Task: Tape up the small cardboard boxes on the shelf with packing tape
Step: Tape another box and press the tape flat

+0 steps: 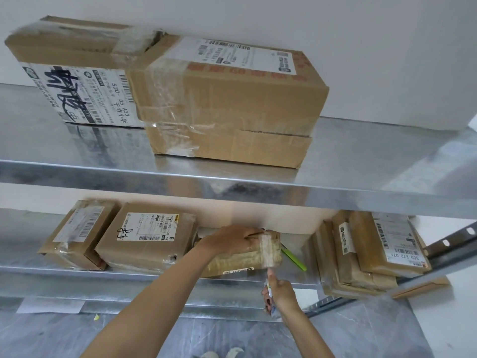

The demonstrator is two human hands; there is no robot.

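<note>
On lower shelf (103,280) front edge: small box (240,258); left hand (232,240) clamps top; right hand (281,293) grips unidentified small object (269,293), thumb at tape strip (268,250). Probably light, stiff, tape-slick: hold by cardboard edges.

small box (232,262) | brown, flat, lower shelf (20,257) | clear tape (268,250) across end
</note>
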